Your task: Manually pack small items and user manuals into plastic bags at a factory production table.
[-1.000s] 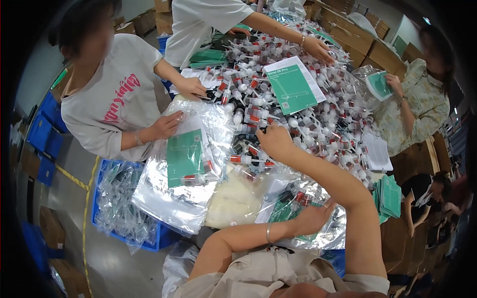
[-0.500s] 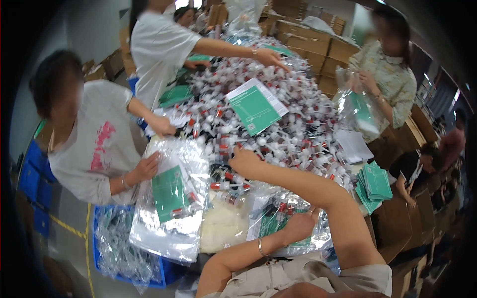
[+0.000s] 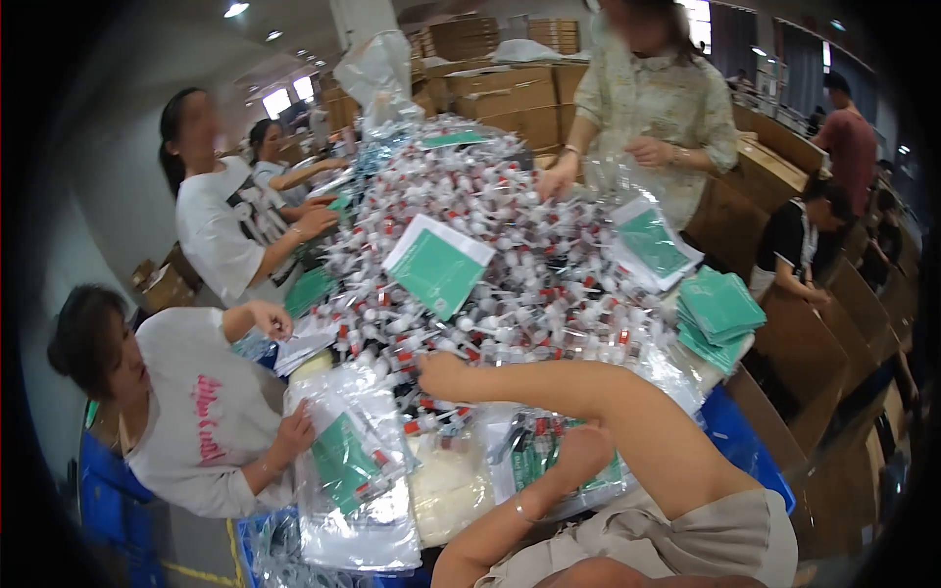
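My right hand (image 3: 443, 376) reaches across to the near edge of a big heap of small bottles (image 3: 549, 318) with white pointed tops and red bands. Its fingers are curled in among them, and what they hold is hidden. Lower down, my left hand (image 3: 586, 453), with a bracelet at the wrist, is closed on the upper right edge of a clear plastic bag (image 3: 500, 480). Inside that bag lie a green and white printed sheet and several of the bottles. My right forearm passes above my left hand.
A green and white booklet (image 3: 439, 269) lies on the heap; a stack of green booklets (image 3: 720, 309) sits at right. At left, a co-worker's hand (image 3: 292, 431) holds a filled bag (image 3: 358, 529). Other people work around the table. A blue bin (image 3: 740, 441) stands at right.
The view has swung, showing more of the far room. My right hand stays at the heap's near edge; my left keeps the bag. The far-right co-worker has lowered a bag with a green booklet.
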`<action>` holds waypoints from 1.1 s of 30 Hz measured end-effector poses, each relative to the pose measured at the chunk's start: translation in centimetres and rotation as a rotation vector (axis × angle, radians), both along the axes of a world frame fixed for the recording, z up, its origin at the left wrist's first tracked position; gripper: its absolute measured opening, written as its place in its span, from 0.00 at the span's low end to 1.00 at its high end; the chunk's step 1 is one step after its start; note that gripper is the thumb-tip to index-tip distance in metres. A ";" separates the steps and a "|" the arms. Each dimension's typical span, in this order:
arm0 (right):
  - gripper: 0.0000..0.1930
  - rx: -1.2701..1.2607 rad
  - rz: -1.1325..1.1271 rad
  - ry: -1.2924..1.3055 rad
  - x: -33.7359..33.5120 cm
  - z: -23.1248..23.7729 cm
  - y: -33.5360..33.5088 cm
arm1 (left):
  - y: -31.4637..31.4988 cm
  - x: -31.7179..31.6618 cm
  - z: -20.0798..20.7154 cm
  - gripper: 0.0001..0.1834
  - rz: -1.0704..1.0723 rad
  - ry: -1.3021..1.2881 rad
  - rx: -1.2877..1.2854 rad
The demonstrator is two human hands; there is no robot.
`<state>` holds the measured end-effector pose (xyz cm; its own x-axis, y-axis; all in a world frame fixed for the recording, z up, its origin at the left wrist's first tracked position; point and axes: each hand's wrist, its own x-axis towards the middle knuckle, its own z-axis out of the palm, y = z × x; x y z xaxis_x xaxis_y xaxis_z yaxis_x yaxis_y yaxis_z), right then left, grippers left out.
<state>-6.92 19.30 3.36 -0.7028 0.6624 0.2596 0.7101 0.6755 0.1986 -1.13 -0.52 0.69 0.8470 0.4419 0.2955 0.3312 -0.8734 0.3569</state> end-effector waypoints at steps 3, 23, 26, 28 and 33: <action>0.07 -0.040 0.045 0.068 1.3 -0.8 1.2 | 0.1 0.6 -0.6 0.08 0.024 0.009 -0.004; 0.12 -1.411 0.070 1.223 17.3 11.3 -13.9 | 1.9 -1.0 1.7 0.33 0.183 -0.521 -1.182; 0.12 -1.420 -0.023 1.203 21.1 9.6 -16.5 | 2.7 -1.8 4.3 0.35 0.295 -0.556 -1.300; 0.11 -1.294 -0.131 1.099 22.5 8.6 -18.2 | 2.6 -2.0 5.9 0.36 0.171 -0.634 -1.206; 0.22 -0.975 -0.209 0.749 21.6 7.4 -18.8 | 1.8 -2.6 8.4 0.38 0.098 -0.671 -0.959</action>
